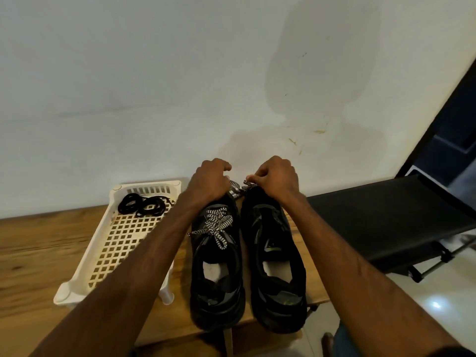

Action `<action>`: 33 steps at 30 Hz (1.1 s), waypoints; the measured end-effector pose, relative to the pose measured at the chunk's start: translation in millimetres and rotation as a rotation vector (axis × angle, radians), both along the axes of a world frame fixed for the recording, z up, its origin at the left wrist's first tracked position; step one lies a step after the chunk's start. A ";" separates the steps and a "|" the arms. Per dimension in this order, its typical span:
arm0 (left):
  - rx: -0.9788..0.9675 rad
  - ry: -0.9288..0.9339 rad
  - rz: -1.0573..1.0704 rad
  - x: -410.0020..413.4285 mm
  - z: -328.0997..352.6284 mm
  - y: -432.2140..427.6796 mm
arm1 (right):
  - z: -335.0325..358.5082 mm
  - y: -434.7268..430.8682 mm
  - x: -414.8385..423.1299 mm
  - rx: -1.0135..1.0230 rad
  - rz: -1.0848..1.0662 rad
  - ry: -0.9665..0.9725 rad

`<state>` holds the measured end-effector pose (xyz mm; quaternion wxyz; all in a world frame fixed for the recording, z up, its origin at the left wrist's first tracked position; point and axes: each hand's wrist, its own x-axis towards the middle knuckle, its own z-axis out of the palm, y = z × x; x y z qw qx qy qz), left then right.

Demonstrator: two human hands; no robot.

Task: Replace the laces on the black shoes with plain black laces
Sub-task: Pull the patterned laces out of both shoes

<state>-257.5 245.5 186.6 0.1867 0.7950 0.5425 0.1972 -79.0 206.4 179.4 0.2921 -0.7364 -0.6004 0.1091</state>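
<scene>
Forearms (123, 266) — left hand (210, 180), right hand (277, 176), checkered lace (235, 188)

Home interior: stained white wall (128, 73), wooden table (31, 253), plastic tray (152, 189), glossy tiled floor (438, 292).

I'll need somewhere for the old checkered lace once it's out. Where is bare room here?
Bare table left of the white tray; the tray's near floor, below the black laces. Crowded: the toes of the shoes, where left hand and right hand hold the checkered lace.
</scene>
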 end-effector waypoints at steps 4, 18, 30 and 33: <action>0.111 0.158 0.025 -13.2 -2.3 -18.6 | 4.2 -13.3 -3.3 0.012 -0.031 0.017; -0.021 0.232 -0.001 -44.0 -7.4 -94.6 | -1.0 -120.1 -15.5 -0.215 0.132 -0.005; -0.036 0.137 -0.067 -33.2 -13.7 -106.6 | -17.6 -144.1 -20.5 -0.287 -0.037 -0.190; -0.072 0.181 -0.174 -44.2 -9.6 -86.7 | -15.9 -140.4 -18.8 -0.280 -0.054 -0.192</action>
